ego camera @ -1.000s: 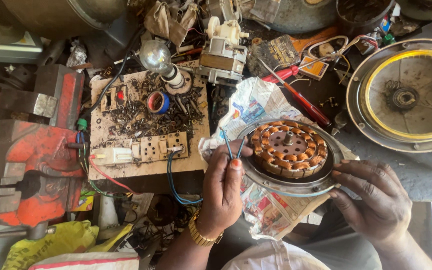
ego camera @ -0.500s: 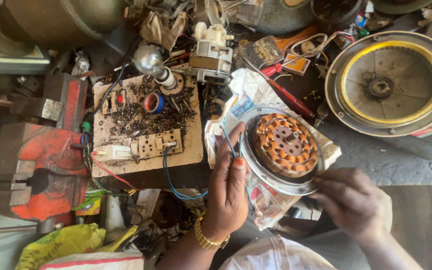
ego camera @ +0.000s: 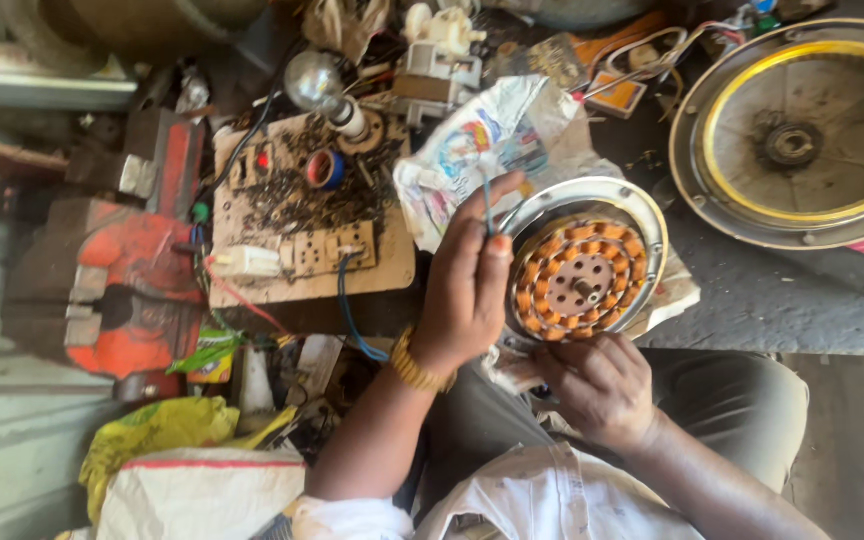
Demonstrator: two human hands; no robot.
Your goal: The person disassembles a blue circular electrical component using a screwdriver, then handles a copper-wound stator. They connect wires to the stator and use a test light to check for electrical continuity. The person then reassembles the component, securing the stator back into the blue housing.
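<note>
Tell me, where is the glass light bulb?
In the head view, the clear glass light bulb sits upper left, at the top edge of the cluttered wooden board, above the small blue tape roll.

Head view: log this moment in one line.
left hand: pinches thin wires | right hand: steadies motor stator | wooden switchboard alongside

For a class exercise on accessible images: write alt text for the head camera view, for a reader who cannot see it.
A person's left hand pinches thin wires at the rim of a round motor stator with orange copper windings, while the right hand steadies its near edge. To the left are a wooden switch board with a light bulb and an orange vise.
</note>
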